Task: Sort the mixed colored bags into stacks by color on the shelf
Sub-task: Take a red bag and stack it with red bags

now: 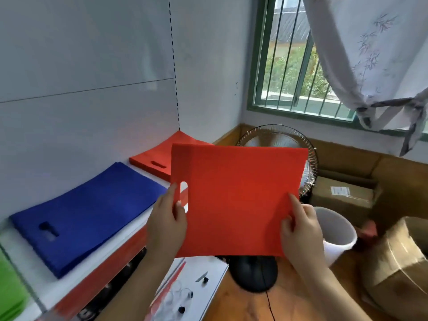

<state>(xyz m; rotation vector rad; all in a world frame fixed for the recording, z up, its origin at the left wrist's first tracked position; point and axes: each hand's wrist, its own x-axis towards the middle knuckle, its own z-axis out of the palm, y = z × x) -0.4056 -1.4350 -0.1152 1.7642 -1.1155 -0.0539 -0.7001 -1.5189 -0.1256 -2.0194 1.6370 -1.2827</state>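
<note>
The left hand (167,224) and the right hand (301,230) are nearest, and between them they hold up a flat red bag (236,198) in front of the shelf (139,224). The left hand's grip pinches the bag's left edge, just beside the cut-out handle slot, thumb on the front. The right hand's grip pinches the lower right edge, thumb on the front and fingers behind. The bag hangs almost upright, facing the camera, clear of the shelf.

On the white shelf to the left lies a stack of blue bags (85,214), flat, handle slots toward the front. Behind it, in the shelf's far corner against the white wall, lies a stack of red bags (155,158); the two stacks are near each other but apart. At the far left edge a green stack (10,288) shows in part.

Behind the held bag stands a black fan (254,272) on the wooden floor. To the right are a white bucket (335,230) and brown cardboard boxes (347,198). A barred window (298,66) with a tied-back curtain (370,66) fills the upper right.
</note>
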